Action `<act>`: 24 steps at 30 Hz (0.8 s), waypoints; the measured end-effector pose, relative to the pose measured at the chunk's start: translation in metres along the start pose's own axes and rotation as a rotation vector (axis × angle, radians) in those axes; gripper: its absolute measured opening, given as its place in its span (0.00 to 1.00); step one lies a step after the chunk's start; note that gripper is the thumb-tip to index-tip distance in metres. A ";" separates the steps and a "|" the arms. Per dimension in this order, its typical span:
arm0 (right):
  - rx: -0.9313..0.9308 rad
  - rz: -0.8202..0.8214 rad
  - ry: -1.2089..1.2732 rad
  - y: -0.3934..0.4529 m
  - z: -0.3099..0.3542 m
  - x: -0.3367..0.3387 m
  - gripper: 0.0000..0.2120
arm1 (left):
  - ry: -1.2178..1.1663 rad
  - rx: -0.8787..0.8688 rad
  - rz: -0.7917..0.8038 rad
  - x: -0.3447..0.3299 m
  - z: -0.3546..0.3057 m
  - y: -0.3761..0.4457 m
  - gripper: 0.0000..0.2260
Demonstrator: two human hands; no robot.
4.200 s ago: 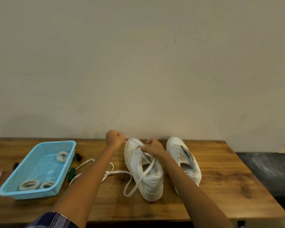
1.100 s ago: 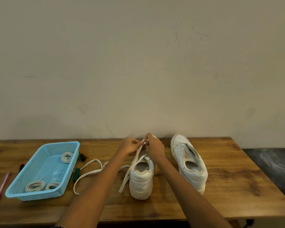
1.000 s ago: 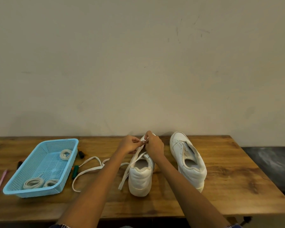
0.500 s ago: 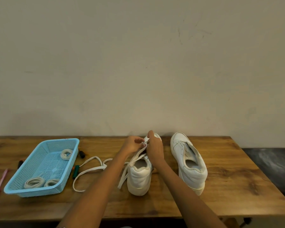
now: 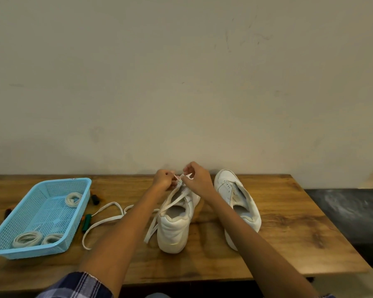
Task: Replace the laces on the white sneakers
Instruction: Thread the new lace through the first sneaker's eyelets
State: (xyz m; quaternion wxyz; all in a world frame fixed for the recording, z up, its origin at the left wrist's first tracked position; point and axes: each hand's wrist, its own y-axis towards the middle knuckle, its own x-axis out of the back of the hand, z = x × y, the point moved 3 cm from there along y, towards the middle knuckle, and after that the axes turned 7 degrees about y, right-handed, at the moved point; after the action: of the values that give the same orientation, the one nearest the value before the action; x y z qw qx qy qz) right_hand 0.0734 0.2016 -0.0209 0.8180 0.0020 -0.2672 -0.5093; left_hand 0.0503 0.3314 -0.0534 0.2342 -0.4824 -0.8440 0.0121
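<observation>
Both hands, left point(image 5: 163, 179) & right point(image 5: 197, 179), are pinching the lace point(image 5: 108, 216) over the near sneaker point(image 5: 174, 224) mid-table point(image 5: 289, 222); fingers are hiding the eyelets, forearm is covering pt of the 2nd sneaker point(image 5: 237, 198).

Single head-worn, wide-angle view, looking forward and slightly down across a wooden table point(image 5: 289, 222) toward a plain wall point(image 5: 181, 82), which fills the upper half of the frame. Both forearms enter from the bottom edge and converge on the left hand point(image 5: 163, 179) and right hand point(image 5: 197, 178) at mid-frame, near the table's far edge. The camera sits behind and above the hands, close enough that the forearms loom large. Left of the left hand lies a blue basket point(image 5: 80, 211); right of the right hand, a white sneaker point(image 5: 243, 203). Straight lines bow toward the frame's margins. No second view shares the scene.
</observation>
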 end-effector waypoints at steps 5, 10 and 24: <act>0.106 0.609 -0.044 -0.025 0.066 -0.024 0.06 | -0.140 0.020 0.072 0.014 0.001 -0.002 0.13; 0.198 0.900 -0.897 -0.061 0.075 -0.077 0.16 | -0.345 0.034 0.076 0.027 0.012 -0.010 0.11; -0.208 0.552 0.324 -0.032 0.095 0.041 0.03 | -0.382 0.019 0.043 0.033 0.024 -0.022 0.08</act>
State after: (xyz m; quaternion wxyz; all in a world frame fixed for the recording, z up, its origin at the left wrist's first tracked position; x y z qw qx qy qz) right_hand 0.0184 0.1779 0.0696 0.9527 -0.0730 -0.0708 -0.2864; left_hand 0.0091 0.3511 -0.0565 0.0739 -0.4872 -0.8624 0.1163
